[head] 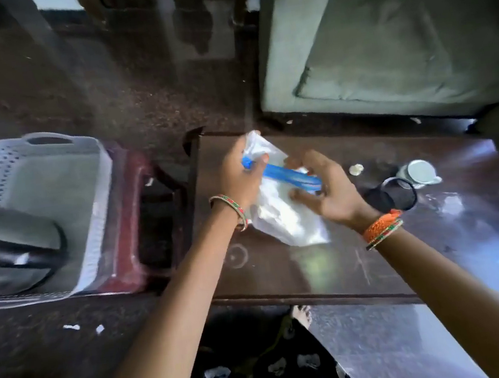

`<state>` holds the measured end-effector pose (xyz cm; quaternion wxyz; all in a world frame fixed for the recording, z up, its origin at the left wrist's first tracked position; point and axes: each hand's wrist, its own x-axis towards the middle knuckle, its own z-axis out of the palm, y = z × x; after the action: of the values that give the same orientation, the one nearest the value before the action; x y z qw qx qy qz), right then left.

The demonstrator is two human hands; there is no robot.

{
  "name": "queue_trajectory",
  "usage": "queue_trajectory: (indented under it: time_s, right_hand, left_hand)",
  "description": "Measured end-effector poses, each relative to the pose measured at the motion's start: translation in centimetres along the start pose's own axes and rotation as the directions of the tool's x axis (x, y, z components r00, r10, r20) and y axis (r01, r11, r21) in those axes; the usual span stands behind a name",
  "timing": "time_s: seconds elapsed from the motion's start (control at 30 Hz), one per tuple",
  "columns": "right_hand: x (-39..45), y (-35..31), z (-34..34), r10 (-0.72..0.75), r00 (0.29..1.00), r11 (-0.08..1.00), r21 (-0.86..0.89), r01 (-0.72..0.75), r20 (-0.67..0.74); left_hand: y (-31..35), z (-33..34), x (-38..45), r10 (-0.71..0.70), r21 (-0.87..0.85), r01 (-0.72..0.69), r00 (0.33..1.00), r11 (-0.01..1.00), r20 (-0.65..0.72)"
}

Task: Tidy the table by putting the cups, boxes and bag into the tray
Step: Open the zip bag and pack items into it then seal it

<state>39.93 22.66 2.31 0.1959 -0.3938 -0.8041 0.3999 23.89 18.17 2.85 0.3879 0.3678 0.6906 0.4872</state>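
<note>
A clear plastic bag (280,216) with a blue zip strip lies over the left part of the dark wooden table (375,252). My left hand (237,174) pinches the left end of the blue strip. My right hand (327,192) rests on the strip's right end, fingers spread over the bag. A dark see-through cup (396,194) lies on its side just right of my right wrist. A pale cup (419,172) lies tipped beside it. The grey perforated tray (35,171) sits on a red stool at the left, with a dark curved object in it.
A small round white thing (356,169) lies on the table behind the cups. A grey-green sofa (396,39) stands beyond the table. The red stool (133,222) is just left of the table edge. White scraps dot the dark floor.
</note>
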Motion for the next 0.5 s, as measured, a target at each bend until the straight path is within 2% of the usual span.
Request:
queue_trajectory:
  time_s: [0.17,0.3,0.37,0.43,0.5]
  right_hand:
    - [-3.6,6.2,-3.2,0.081,0.991,0.980,-0.174,-0.099,-0.110]
    - [-5.2,8.4,-5.5,0.147,0.969,0.974,-0.143,-0.177,-0.198]
    - [-5.7,9.0,-6.3,0.223,0.931,0.966,-0.062,-0.251,-0.290]
    - [-6.0,9.2,-7.0,0.357,0.873,0.933,0.167,-0.318,-0.332]
    - [-5.8,8.8,-7.7,0.439,0.828,0.877,0.364,-0.312,-0.349]
  left_hand:
    - [-0.5,7.2,0.0,-0.050,0.021,0.048,0.989,0.999,0.138]
    - [-1.1,10.1,0.3,-0.133,-0.023,0.142,0.966,0.990,0.220]
    - [-1.3,11.1,0.6,-0.165,-0.110,0.196,0.956,0.974,0.243]
    - [-1.3,12.1,0.4,-0.181,-0.222,0.238,0.952,0.946,0.248]
    - [-0.8,13.0,0.0,-0.164,-0.229,0.220,0.957,0.948,0.241]
